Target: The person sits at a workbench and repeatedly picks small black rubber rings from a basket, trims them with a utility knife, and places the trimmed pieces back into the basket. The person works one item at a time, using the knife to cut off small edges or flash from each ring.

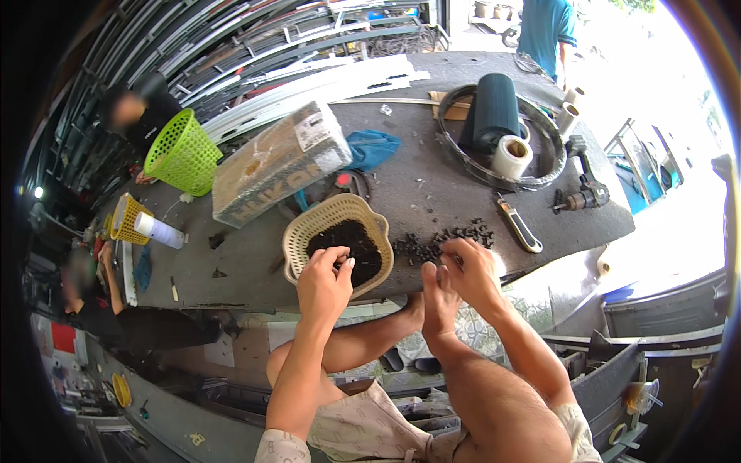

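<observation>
A beige plastic basket [297, 231] stands near the table's front edge, holding many small dark pieces [363, 245]. Over its near side, my left hand [324, 282] has thumb and fingers pinched together; whatever they hold is too small to make out. To the right of the basket, a loose pile of small black parts [423, 247] is spread on the table. My right hand [472, 270] reaches into the right part of this pile with its fingers curled together, and what lies between the fingertips is hidden. My bare foot [441, 301] rests at the table edge between both hands.
Behind the basket lie a long wrapped box [270, 166] and a blue cloth [374, 148]. A utility knife [519, 224], a power drill [584, 189] and a wire coil [552, 174] around rolls are at right. A green basket [184, 152] stands left, near other people.
</observation>
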A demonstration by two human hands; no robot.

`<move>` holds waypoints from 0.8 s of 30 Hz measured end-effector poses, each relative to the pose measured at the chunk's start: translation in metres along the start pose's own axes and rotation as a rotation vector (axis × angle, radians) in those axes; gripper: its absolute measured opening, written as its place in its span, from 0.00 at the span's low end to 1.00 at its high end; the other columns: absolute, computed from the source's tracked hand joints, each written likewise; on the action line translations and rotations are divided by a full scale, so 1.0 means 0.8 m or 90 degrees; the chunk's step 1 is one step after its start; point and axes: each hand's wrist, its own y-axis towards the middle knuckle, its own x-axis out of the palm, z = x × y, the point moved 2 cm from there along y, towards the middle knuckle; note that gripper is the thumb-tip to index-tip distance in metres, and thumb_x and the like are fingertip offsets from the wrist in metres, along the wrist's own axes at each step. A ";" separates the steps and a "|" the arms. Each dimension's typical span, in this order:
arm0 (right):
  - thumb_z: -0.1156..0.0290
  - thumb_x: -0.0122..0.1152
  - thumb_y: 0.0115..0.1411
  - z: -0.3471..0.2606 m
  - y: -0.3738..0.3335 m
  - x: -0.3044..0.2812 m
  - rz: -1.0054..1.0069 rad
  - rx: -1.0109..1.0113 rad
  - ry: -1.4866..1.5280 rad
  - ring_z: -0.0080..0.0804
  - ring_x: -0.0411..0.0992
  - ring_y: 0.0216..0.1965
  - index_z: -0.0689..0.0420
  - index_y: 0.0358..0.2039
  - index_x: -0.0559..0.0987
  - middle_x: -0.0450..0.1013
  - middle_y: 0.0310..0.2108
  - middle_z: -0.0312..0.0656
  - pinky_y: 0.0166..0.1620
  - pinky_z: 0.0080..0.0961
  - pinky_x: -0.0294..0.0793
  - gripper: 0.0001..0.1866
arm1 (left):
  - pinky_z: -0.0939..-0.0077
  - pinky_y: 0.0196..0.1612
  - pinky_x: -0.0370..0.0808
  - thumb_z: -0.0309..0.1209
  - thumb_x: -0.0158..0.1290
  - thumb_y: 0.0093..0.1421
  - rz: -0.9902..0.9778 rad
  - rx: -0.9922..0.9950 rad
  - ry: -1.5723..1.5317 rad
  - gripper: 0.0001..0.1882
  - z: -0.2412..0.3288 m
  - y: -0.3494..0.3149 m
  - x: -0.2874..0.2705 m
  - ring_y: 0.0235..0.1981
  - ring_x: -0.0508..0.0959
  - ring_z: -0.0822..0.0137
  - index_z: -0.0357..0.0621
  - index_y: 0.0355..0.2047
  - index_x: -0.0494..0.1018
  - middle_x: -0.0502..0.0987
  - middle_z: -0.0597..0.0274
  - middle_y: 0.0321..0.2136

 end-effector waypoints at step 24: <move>0.74 0.74 0.48 0.007 0.074 0.066 -0.272 -0.179 -0.281 0.54 0.80 0.41 0.57 0.45 0.83 0.78 0.39 0.48 0.44 0.46 0.80 0.20 | 0.76 0.33 0.77 0.32 0.57 0.72 -0.256 -0.514 -0.960 0.12 0.000 -0.137 0.138 0.31 0.80 0.73 0.40 0.51 0.78 0.82 0.64 0.38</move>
